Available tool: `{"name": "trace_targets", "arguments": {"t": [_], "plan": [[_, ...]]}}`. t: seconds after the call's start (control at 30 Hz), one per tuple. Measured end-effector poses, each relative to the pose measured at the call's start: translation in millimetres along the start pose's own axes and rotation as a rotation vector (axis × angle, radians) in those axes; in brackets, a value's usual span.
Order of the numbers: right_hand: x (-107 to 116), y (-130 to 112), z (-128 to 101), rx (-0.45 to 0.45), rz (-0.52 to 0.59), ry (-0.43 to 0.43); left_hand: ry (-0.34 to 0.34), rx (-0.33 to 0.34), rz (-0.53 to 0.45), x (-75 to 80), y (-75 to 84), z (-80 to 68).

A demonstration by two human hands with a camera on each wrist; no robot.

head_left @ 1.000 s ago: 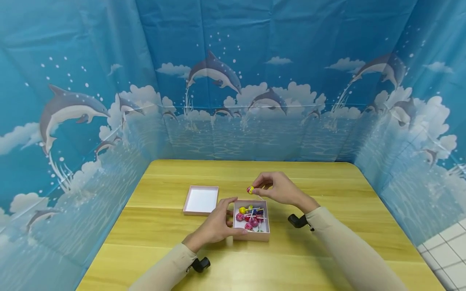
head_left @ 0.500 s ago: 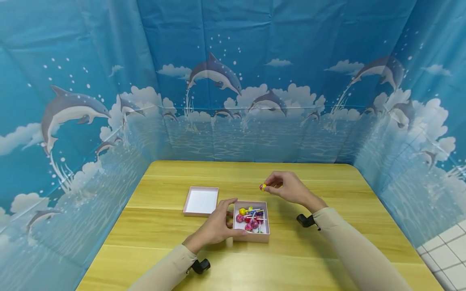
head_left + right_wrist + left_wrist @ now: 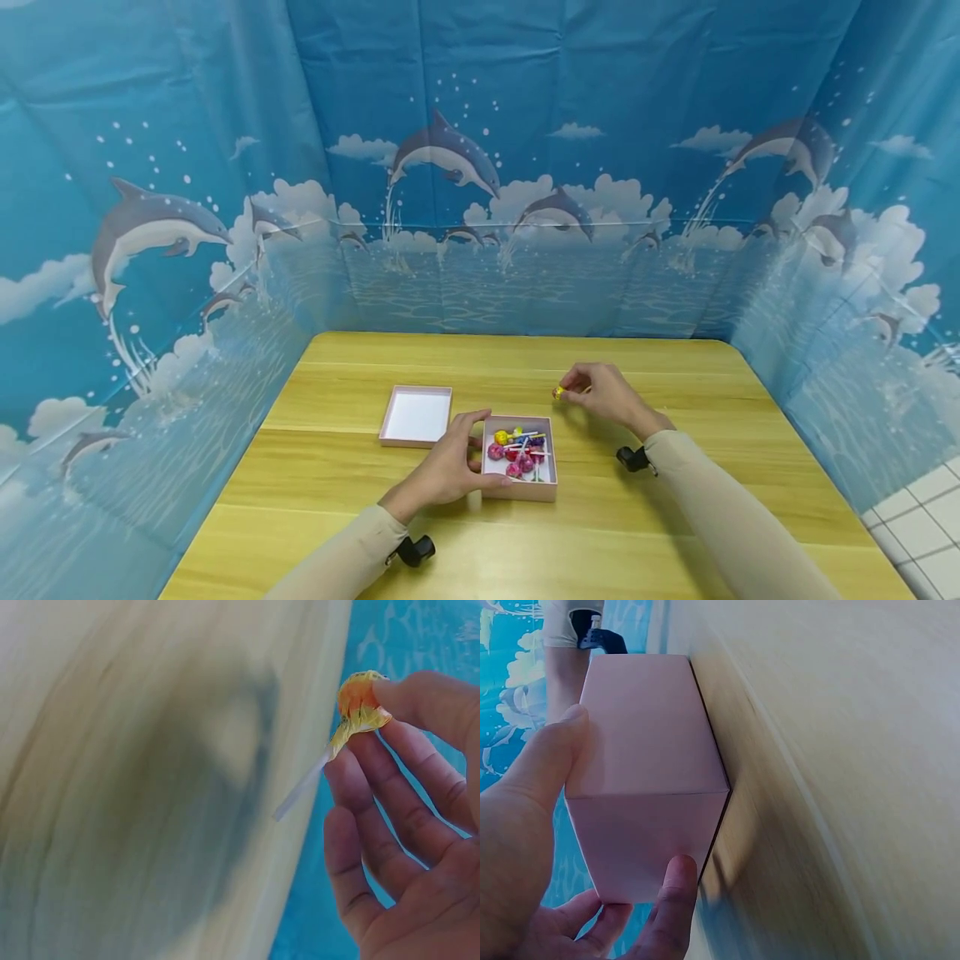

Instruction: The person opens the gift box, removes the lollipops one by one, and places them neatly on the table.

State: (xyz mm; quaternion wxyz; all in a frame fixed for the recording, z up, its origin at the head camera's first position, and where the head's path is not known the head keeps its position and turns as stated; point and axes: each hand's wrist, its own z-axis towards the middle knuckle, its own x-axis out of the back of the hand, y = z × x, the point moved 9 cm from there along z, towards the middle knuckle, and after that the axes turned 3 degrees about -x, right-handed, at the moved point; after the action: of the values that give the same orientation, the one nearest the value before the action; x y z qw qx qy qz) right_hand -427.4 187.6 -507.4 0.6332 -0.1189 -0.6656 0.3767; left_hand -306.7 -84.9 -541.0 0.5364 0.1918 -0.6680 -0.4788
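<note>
1. Now your right hand (image 3: 603, 396) is pinching a yellow lollipop (image 3: 558, 392) by its head, stick pointing toward your palm, just beyond the pink box (image 3: 520, 492).
2. Your left hand (image 3: 448, 468) is gripping that box's left wall.

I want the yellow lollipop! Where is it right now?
In the head view the yellow lollipop is pinched in the right hand, just above the table, up and right of the pink box.
</note>
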Motion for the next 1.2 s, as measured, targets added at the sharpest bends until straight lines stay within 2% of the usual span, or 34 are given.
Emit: {"name": "trace_targets", "arguments": {"t": [0.23, 0.43, 0.7, 1.2], "plan": [[-9.9, 16.1, 4.5, -0.03, -0.062, -0.02, -0.001, 0.007, -0.001, -0.2, -1.9, -0.3], [-16.7, 22.2, 5.4, -0.03, -0.067, -0.04, 0.002, 0.004, -0.011, -0.1, -1.4, -0.8], [-15.6, 20.4, 5.6, -0.022, -0.072, -0.035, 0.003, 0.009, -0.035, -0.2, -1.7, -0.3], [-7.3, 10.3, 5.2, -0.021, -0.091, -0.018, 0.008, 0.006, -0.023, -0.2, -2.7, 0.8]]}}
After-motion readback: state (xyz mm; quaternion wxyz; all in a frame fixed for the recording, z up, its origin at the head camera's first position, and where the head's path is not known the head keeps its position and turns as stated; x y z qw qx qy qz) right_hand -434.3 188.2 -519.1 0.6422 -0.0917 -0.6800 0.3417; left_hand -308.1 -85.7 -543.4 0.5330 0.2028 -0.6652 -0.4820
